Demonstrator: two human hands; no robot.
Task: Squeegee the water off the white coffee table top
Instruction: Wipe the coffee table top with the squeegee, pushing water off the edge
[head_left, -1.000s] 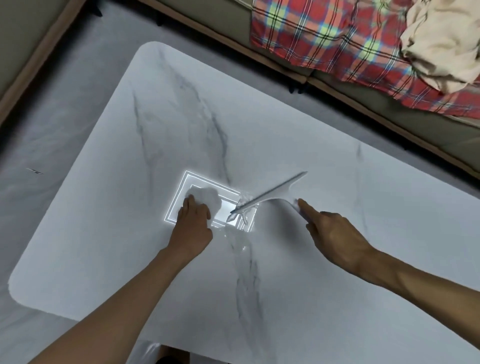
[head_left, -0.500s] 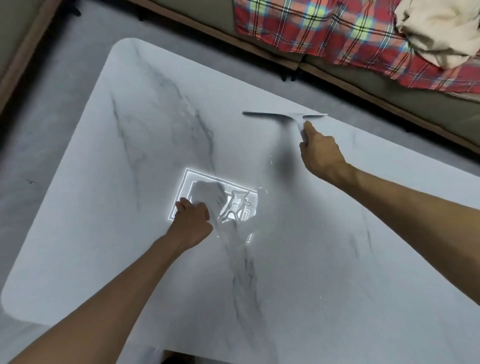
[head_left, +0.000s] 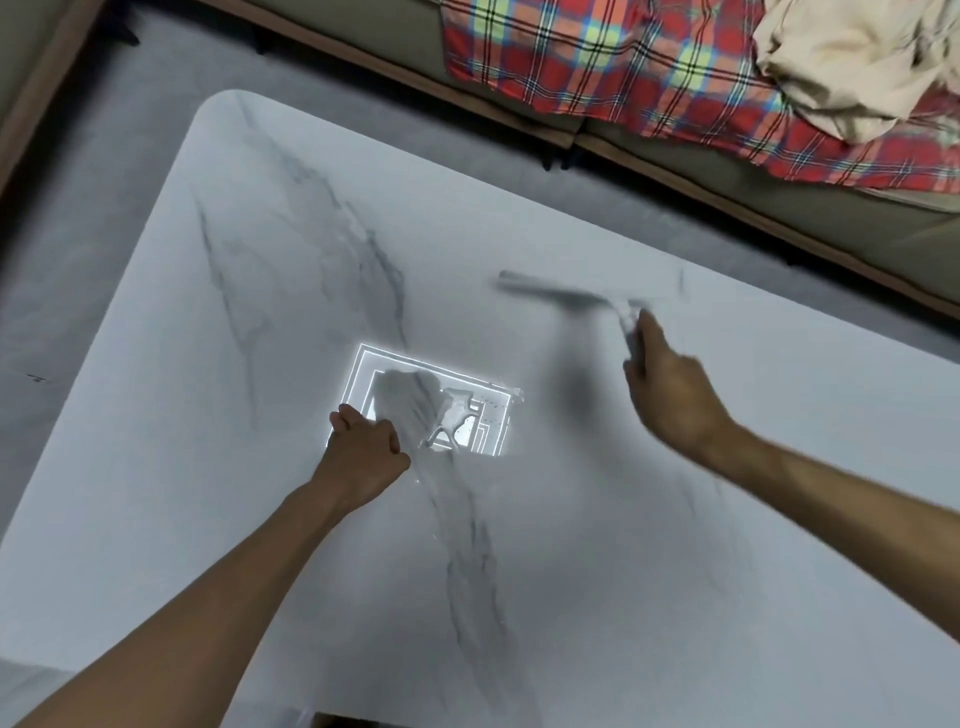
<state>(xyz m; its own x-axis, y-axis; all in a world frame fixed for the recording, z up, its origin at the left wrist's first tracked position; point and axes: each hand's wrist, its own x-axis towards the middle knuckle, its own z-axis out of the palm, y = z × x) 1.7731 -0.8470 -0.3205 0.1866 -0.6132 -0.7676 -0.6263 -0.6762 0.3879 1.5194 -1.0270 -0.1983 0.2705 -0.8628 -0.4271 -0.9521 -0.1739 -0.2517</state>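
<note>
The white marble-look coffee table top fills most of the view. My right hand is shut on the handle of a grey squeegee, whose blade lies blurred across the far middle of the table. My left hand presses a white cloth onto the table centre. A puddle of water lies just right of the cloth, inside a bright reflection of a ceiling light. A wet streak runs from the puddle toward me.
A sofa with a wooden base runs along the far side, with a red plaid blanket and a cream cloth on it. Grey floor surrounds the table on the left and far side.
My right hand carried the squeegee from beside the puddle out to the far side of the table, and it is now coming back toward me. My left hand stays on the cloth.
</note>
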